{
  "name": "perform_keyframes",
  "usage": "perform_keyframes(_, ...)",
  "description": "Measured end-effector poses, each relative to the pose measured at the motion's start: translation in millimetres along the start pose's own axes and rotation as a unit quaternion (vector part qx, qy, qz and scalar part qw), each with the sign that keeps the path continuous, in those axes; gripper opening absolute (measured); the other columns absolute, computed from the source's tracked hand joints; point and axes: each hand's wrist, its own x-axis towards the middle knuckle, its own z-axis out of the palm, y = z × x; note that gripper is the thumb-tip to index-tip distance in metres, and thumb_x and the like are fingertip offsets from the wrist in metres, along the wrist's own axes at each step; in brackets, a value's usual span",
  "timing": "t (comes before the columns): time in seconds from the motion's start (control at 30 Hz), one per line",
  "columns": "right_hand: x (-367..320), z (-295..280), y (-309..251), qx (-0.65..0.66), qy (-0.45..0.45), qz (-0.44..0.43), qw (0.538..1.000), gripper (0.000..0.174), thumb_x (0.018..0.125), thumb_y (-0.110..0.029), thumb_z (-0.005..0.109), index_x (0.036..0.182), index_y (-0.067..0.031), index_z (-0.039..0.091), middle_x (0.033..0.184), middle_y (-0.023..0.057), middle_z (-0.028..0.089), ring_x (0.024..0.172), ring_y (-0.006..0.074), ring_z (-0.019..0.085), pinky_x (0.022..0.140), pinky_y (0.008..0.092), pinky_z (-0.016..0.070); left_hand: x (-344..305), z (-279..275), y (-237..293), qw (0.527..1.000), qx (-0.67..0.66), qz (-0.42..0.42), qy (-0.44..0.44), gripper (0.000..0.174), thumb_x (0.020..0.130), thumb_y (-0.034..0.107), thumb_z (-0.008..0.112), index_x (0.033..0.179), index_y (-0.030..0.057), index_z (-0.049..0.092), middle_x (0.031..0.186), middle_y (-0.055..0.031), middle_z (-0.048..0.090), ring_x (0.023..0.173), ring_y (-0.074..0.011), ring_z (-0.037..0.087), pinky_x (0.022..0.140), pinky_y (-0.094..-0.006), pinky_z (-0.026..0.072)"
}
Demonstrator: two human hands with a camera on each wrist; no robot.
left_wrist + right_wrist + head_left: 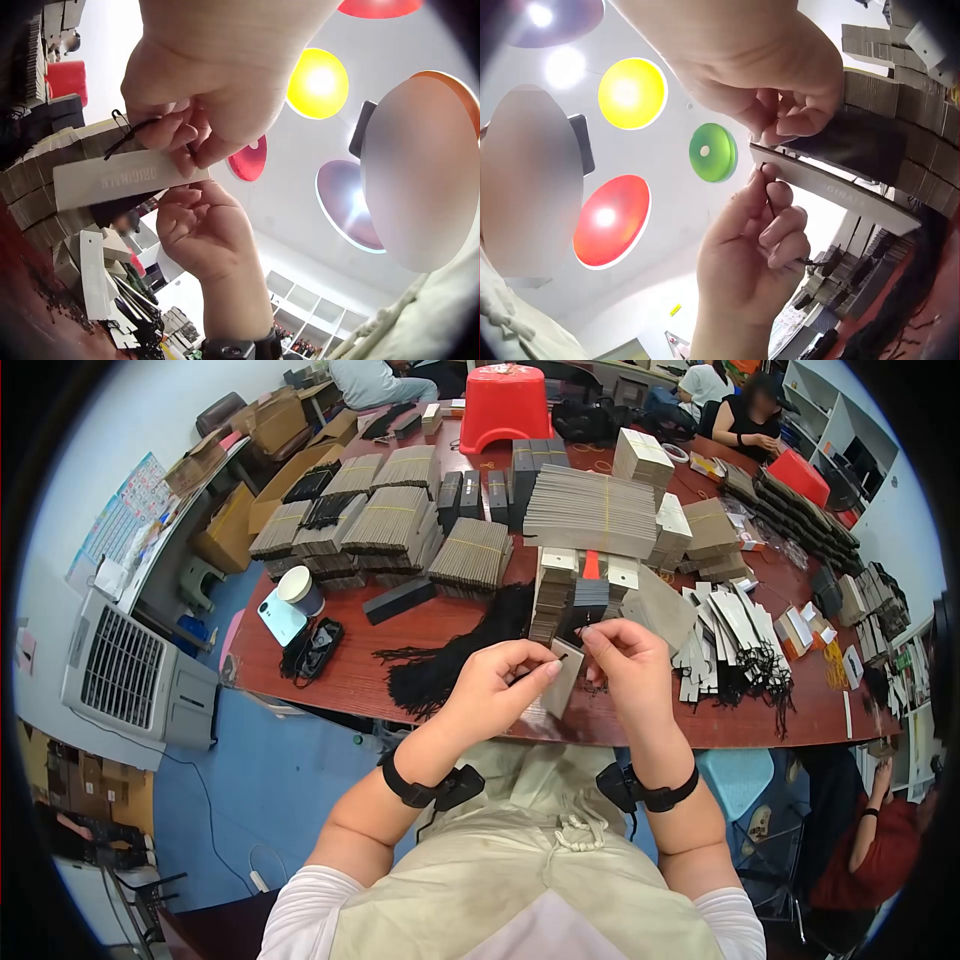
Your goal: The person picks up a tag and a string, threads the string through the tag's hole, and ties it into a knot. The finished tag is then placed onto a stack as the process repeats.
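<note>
Between the two hands is a pale grey hang tag (566, 678), its lettering reading ORIGINALS in the left wrist view (120, 178). A thin black cord (769, 201) is pinched by the left hand (508, 678), thumb against forefinger, and trails across its palm. At the tag's end the right hand (634, 660) pinches with thumb and fingertips; its other fingers are curled in. Both hands' fingertips nearly meet at this end, which they partly hide. A heap of black cords (470, 650) lies left of the hands.
Banded stacks of grey tags (392, 520) cover the table (330, 698). White tags with black cords (728, 645) lie to the right. A paper cup (300, 590), a phone (282, 617) and a red stool (505, 405) also stand or lie there. Other people sit around the room.
</note>
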Motion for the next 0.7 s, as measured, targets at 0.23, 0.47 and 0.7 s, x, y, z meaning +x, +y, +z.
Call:
perform_keyframes(0.23, -7.3, -3.1, -12.2, 0.304, -0.055, 0.018, 0.951, 0.011, 0.088, -0.012, 0.053, 0.089, -0.0014, 0.057, 0.082, 0.0054, 0.058, 0.062, 0.0109, 0.048, 0.051, 0.0249, 0.0374, -4.4, -4.0, -7.2, 0.995, -0.075, -0.063, 0.016, 0.014, 0.087, 0.009, 0.061, 0.096, -0.0002, 0.063, 0.073, 0.0021, 0.059, 0.063, -0.0025, 0.051, 0.054, -0.0164, 0.0402)
perform_keyframes(0.47, -6.8, -23.0, -4.7, 0.494, -0.242, 0.066, 0.832, 0.035, 0.09, -0.009, 0.043, 0.123, -0.0007, 0.048, 0.066, 0.0046, 0.053, 0.047, 0.0099, 0.04, 0.045, 0.0248, 0.034, -6.8, -6.4, -1.9, 0.98, -0.177, -0.071, 0.058, 0.016, 0.087, 0.004, 0.059, 0.101, 0.0016, 0.066, 0.074, -0.0012, 0.063, 0.063, -0.0045, 0.056, 0.053, -0.0177, 0.0452)
perform_keyframes(0.7, -8.4, -34.7, 22.6, 0.458, -0.298, 0.044, 0.836, 0.046, 0.092, -0.014, 0.047, 0.134, 0.0014, 0.036, 0.052, 0.0024, 0.045, 0.042, 0.0087, 0.036, 0.041, 0.0236, 0.0279, -3.2, 2.2, -21.8, 0.984, -0.166, -0.073, -0.002, 0.019, 0.087, 0.004, 0.059, 0.105, -0.0005, 0.061, 0.092, -0.0065, 0.064, 0.081, -0.0095, 0.06, 0.066, -0.0219, 0.0497)
